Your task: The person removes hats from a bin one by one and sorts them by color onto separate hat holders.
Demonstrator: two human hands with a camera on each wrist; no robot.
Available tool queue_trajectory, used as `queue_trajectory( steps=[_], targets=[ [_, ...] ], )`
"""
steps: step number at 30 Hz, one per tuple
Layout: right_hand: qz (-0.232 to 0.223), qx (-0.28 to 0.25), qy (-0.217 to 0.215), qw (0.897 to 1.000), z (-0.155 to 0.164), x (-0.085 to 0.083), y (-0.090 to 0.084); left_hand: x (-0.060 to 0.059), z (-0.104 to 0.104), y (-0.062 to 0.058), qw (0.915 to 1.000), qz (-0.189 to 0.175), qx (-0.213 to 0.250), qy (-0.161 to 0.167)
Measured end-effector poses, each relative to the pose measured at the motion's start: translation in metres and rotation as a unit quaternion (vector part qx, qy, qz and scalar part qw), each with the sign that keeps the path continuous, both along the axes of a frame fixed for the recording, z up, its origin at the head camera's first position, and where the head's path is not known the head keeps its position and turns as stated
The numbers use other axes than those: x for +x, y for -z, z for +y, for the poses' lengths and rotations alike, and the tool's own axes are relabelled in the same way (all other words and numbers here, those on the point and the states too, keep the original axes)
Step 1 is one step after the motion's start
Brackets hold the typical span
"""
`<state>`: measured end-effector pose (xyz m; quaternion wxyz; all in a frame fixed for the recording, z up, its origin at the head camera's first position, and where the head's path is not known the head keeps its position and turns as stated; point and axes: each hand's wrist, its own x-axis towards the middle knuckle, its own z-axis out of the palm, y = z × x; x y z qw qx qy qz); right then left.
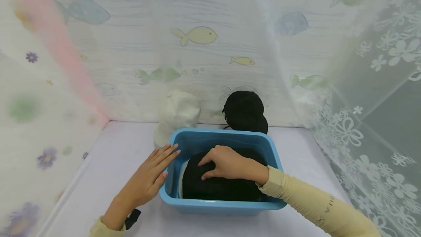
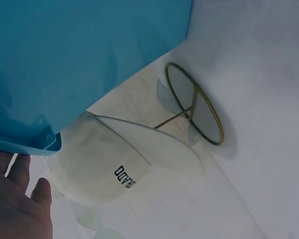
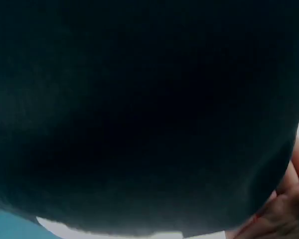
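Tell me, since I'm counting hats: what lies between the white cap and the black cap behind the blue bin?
Nothing: between white fabric cap and black cap, head view shows only fish-print backdrop.
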<state>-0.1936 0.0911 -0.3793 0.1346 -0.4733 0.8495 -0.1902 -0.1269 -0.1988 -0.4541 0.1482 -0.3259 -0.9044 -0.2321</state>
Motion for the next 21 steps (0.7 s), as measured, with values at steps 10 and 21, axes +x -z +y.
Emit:
queue_trajectory(
  steps=[10, 21],
  targets=[
    [-0.054, -0.045, -0.019, 0.997, 0.018, -0.008, -0.015, -0.004, 0.002, -0.004, 0.9993, 0.013, -0.036, 0.002],
    [-0.085, -0.093, -0.029, 0.992, 0.033, -0.013, -0.027, -0.002, -0.002, -0.003, 0.9996, 0.007, -0.026, 0.001]
  ],
)
